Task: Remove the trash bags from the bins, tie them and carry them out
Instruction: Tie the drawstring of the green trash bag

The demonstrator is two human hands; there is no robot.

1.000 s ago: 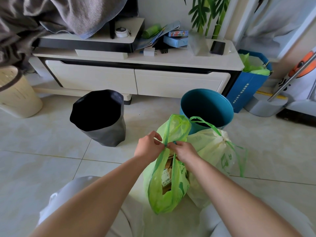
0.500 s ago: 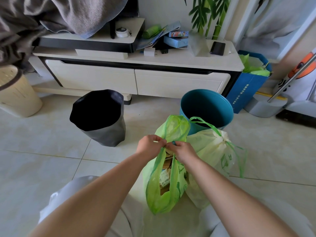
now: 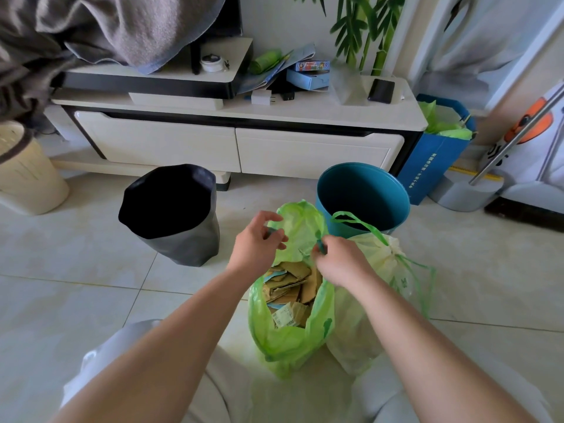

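Directly between both hands (image 3: 300, 250), green trash bag (image 3: 290, 340), mouth open, rim pinched

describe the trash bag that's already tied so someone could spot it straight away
Start at the long white TV cabinet and drop to the round teal plastic bin on the floor in front of it. Leaning against that bin's near side is the pale yellowish translucent trash bag. Unlike the bright green open trash bag beside it, showing cardboard scraps, its neck is cinched with a green drawstring.
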